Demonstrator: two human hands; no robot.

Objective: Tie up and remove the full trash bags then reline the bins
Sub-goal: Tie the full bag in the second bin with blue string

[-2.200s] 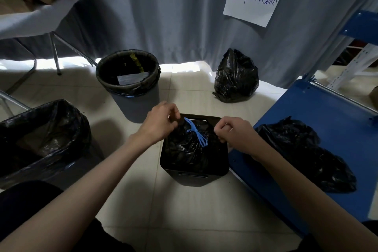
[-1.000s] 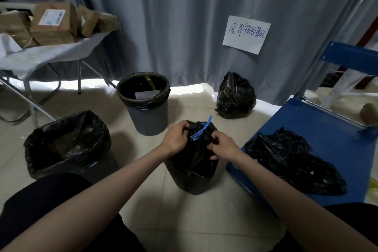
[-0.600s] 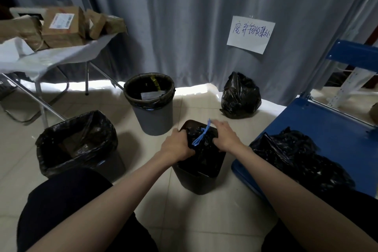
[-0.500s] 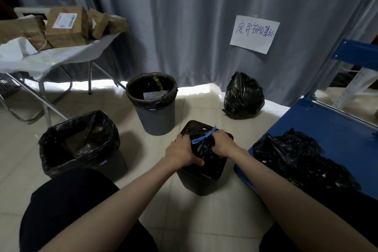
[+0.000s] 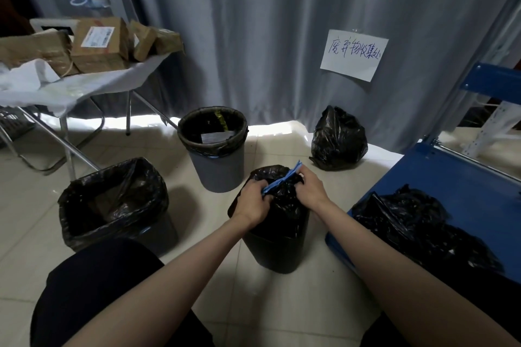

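A small black bin (image 5: 275,251) stands on the floor in front of me with a full black trash bag (image 5: 282,205) gathered at its top. A blue drawstring (image 5: 280,182) sticks out of the bag's neck. My left hand (image 5: 252,203) grips the bag's left side and the lower end of the drawstring. My right hand (image 5: 310,189) pinches the bag's neck at the drawstring's upper end. A tied black bag (image 5: 338,139) sits by the curtain.
A grey round bin (image 5: 217,167) with a black liner stands behind. A square lined bin (image 5: 112,205) is at the left. A blue cart deck (image 5: 451,186) with loose black bags (image 5: 417,222) lies at the right. A table (image 5: 93,84) with boxes stands far left.
The bag's top has been drawn up out of the small bin and gathered. Both hands have closed in on the neck and drawstring. My head has risen, widening the view.
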